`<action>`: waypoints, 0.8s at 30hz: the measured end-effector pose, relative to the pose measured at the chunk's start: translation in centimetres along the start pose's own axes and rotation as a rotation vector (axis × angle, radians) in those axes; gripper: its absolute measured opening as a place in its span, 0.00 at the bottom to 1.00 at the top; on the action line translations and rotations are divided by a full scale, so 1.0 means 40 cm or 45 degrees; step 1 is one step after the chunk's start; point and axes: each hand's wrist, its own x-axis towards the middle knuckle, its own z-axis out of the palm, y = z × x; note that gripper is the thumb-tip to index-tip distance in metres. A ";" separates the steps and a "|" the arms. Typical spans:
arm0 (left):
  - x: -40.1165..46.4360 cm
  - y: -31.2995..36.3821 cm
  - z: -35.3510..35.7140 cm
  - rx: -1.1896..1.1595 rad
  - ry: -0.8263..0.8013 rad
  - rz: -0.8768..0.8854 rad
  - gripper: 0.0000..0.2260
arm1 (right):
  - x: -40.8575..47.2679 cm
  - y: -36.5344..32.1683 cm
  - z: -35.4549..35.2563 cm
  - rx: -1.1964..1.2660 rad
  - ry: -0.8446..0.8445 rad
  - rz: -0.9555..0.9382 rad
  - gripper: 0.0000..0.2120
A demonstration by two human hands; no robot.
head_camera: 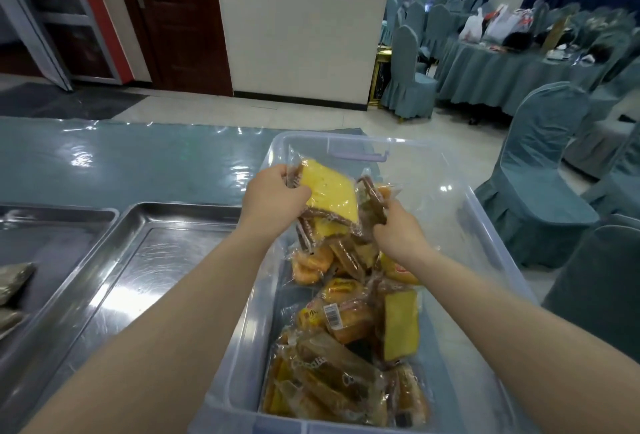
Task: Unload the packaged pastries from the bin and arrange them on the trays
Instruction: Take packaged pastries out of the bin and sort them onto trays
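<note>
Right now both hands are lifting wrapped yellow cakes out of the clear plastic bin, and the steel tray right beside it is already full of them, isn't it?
Not quite. The head view shows the left hand and right hand holding wrapped yellow cakes over the clear plastic bin, but the steel tray beside it holds none.

Both forearms extend forward, bare, converging toward 12 o'clock. The left hand is raised, back toward the camera, fingers curled in a grip. The right hand, at its 4 o'clock, sits lower, fingers likewise curled closed.
</note>
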 end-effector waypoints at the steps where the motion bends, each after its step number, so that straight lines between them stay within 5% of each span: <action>1: -0.002 0.001 -0.001 -0.008 0.024 0.005 0.08 | -0.002 0.000 -0.001 0.038 0.014 -0.018 0.28; 5: 0.000 0.002 -0.006 -0.149 0.071 -0.034 0.06 | -0.004 0.004 -0.003 0.027 0.042 -0.117 0.39; 10: 0.020 0.003 -0.022 -0.532 0.145 -0.233 0.05 | 0.004 -0.012 -0.023 0.067 0.152 -0.221 0.25; 17: 0.017 0.022 -0.080 -1.176 0.206 -0.485 0.01 | -0.020 -0.063 -0.075 0.353 0.308 -0.337 0.20; 24: -0.025 -0.029 -0.206 -1.521 0.126 -0.471 0.04 | -0.104 -0.165 -0.121 0.478 0.258 -0.479 0.16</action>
